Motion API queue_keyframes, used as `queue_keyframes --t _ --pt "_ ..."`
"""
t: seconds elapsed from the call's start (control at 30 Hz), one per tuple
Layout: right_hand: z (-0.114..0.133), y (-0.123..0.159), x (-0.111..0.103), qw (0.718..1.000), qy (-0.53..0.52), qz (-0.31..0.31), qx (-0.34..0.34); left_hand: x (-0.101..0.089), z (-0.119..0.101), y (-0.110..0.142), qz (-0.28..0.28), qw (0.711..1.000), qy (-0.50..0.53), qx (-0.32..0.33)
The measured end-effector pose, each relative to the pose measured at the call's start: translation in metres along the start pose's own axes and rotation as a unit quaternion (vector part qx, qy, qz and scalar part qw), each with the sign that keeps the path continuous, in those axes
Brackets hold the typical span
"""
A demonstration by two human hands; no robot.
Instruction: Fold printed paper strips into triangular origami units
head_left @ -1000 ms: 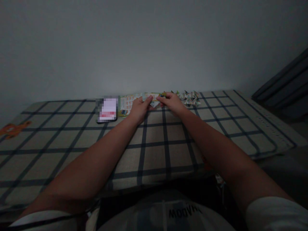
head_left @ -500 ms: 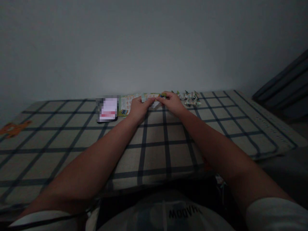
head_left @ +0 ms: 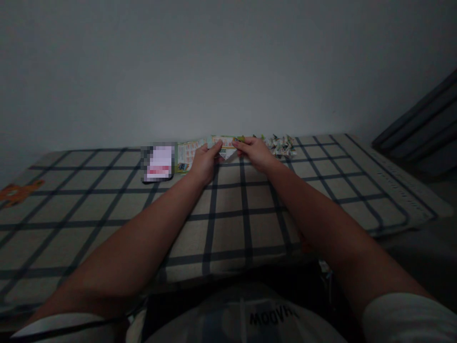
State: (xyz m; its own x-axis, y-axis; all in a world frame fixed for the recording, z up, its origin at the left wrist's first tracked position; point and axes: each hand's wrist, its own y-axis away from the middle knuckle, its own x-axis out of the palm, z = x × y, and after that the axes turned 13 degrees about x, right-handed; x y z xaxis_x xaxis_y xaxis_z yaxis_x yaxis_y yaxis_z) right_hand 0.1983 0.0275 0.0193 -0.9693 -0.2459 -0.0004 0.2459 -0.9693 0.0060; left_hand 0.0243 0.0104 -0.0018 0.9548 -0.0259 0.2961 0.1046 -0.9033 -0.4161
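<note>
Both arms reach across a checked mattress cover [head_left: 228,224] to its far edge by the wall. My left hand [head_left: 204,161] and my right hand [head_left: 255,152] meet over a small printed piece of paper [head_left: 224,147], each pinching one side of it. The paper looks partly folded and sits just above a printed leaflet [head_left: 187,155] that lies flat against the wall. To the right of my right hand lies a heap of several small folded paper pieces [head_left: 283,145].
A blurred-out phone-like object [head_left: 159,162] lies left of the leaflet. An orange printed figure [head_left: 17,191] shows at the cover's left edge. A dark slatted piece of furniture [head_left: 417,128] stands at the right. The plain wall rises right behind the hands.
The hands have stayed at the same spot; the fingers have shifted slightly on the paper, which now sits a little higher between them.
</note>
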Motion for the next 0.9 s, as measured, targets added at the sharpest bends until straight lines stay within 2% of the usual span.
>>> queue_keyframes --t 0.1,0.17,0.3,0.5,0.9 --pt "-0.004 -0.003 -0.003 0.996 -0.057 0.056 0.028 -0.003 0.003 -0.003 -0.011 1.000 0.007 0.000" --pt "-0.006 -0.005 -0.006 0.995 -0.063 0.070 0.035 -0.003 0.003 -0.004 -0.007 1.000 0.006 -0.003" --pt "-0.007 -0.007 -0.008 0.998 -0.047 0.028 0.014 -0.002 0.002 -0.004 0.010 1.000 0.006 0.004" --pt "-0.006 -0.004 -0.005 1.000 0.000 -0.015 0.008 -0.005 0.004 -0.008 -0.020 0.999 0.038 -0.011" --pt "-0.009 -0.010 -0.009 0.996 -0.069 0.046 0.014 -0.008 0.003 -0.014 -0.024 0.996 0.083 0.004"
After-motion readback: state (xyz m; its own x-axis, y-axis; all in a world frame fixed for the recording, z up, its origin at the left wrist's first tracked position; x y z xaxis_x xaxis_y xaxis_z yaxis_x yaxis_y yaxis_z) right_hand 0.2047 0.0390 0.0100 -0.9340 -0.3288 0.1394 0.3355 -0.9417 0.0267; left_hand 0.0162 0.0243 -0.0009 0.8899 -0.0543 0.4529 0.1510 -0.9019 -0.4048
